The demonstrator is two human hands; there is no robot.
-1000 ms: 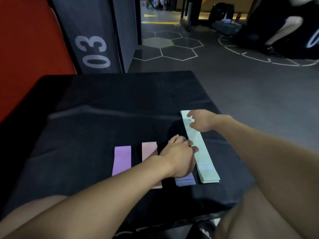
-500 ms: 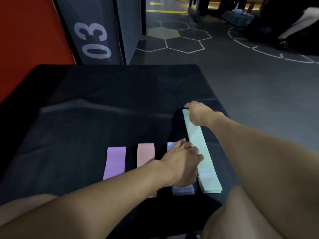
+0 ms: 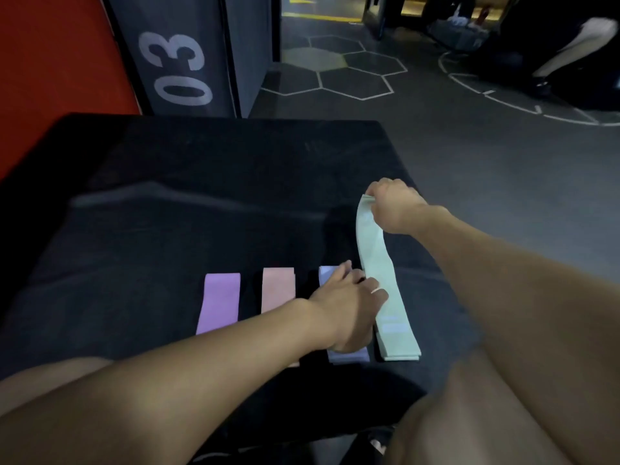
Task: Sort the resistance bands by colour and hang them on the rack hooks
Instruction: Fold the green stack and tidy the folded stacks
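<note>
The green band (image 3: pixel 377 263) has just come off the mat (image 3: pixel 167 229) at its far end: half a second ago it lay flat, now the right hand (image 3: pixel 392 206) pinches that end and lifts it, so the strip arcs down to its near end, which rests on the mat beside the blue band (image 3: pixel 347 356). That suggests pick-up for hanging is under way. The left hand (image 3: pixel 345 307) lies over the blue band, fingers touching the green strip's edge; whether it grips I cannot tell. The pink band (image 3: pixel 277 286) and purple band (image 3: pixel 219 302) lie flat, left of them.
</note>
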